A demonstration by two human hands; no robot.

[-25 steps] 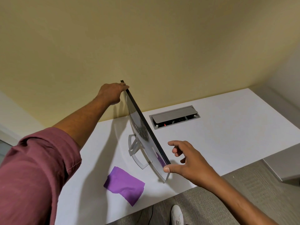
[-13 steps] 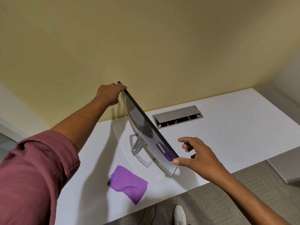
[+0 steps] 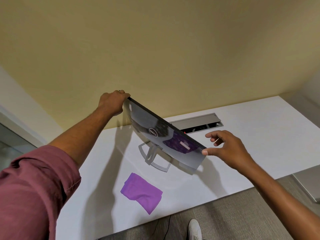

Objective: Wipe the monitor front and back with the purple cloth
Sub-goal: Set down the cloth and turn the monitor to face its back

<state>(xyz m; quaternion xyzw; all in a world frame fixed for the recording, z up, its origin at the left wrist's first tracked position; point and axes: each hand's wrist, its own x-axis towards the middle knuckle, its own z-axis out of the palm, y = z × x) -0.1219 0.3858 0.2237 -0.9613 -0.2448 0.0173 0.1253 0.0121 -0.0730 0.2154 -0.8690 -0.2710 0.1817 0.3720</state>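
Note:
The monitor (image 3: 155, 129) stands on its silver stand (image 3: 152, 158) on the white desk (image 3: 259, 135). It is turned so its glossy silver back with the logo faces me, and the screen side is hidden. My left hand (image 3: 112, 103) grips the far top corner, fingers curled over the edge. My right hand (image 3: 228, 149) has its thumb against the near top corner, with the fingers spread loosely on the screen side. The purple cloth (image 3: 142, 191) lies crumpled on the desk in front of the stand, untouched and mirrored in the monitor's back.
A grey cable hatch (image 3: 197, 122) is set into the desk behind the monitor, lid ajar. The yellow wall runs close behind. A grey unit (image 3: 308, 186) stands at the right below desk level. My white shoe (image 3: 194, 229) and a thin cable (image 3: 167, 227) are on the carpet.
The monitor has swung round on its stand, showing more of its back. Both hands moved with it, the right one rightward and away from me.

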